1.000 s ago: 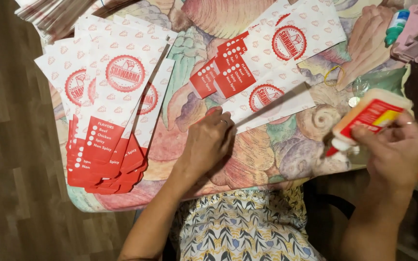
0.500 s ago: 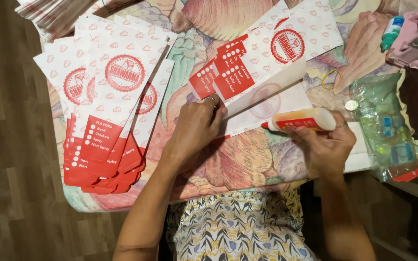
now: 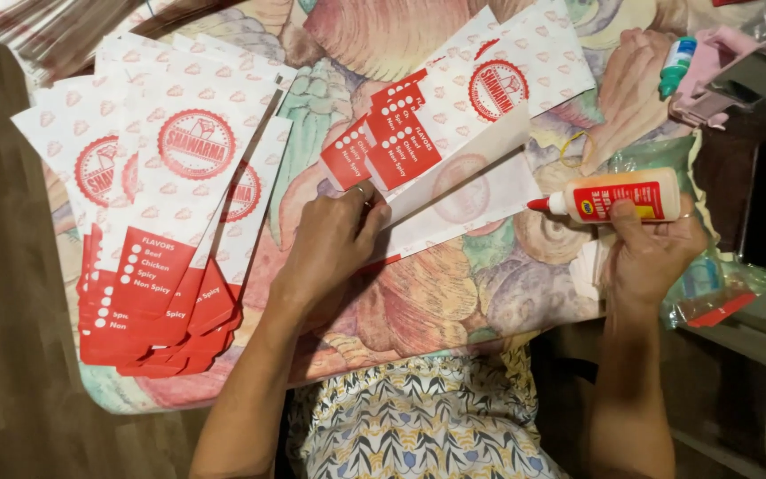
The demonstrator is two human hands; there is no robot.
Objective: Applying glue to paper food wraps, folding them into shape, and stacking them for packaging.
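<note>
Two hands work over one paper sleeve (image 3: 454,191) lying on the patterned surface (image 3: 454,293). The sleeve's long axis runs diagonally, from its low end near the left hand (image 3: 334,244) up and away toward the far right. That left hand lies flat with its fingers pressed down on the sleeve's near end, pinning it. The right hand (image 3: 653,257) is wrapped around a glue bottle (image 3: 618,197), held sideways with its red nozzle pointing at the sleeve's folded edge and just beside it, not touching. Left of the sleeve sits a fanned stack of printed sleeves (image 3: 166,231), well apart from it.
</note>
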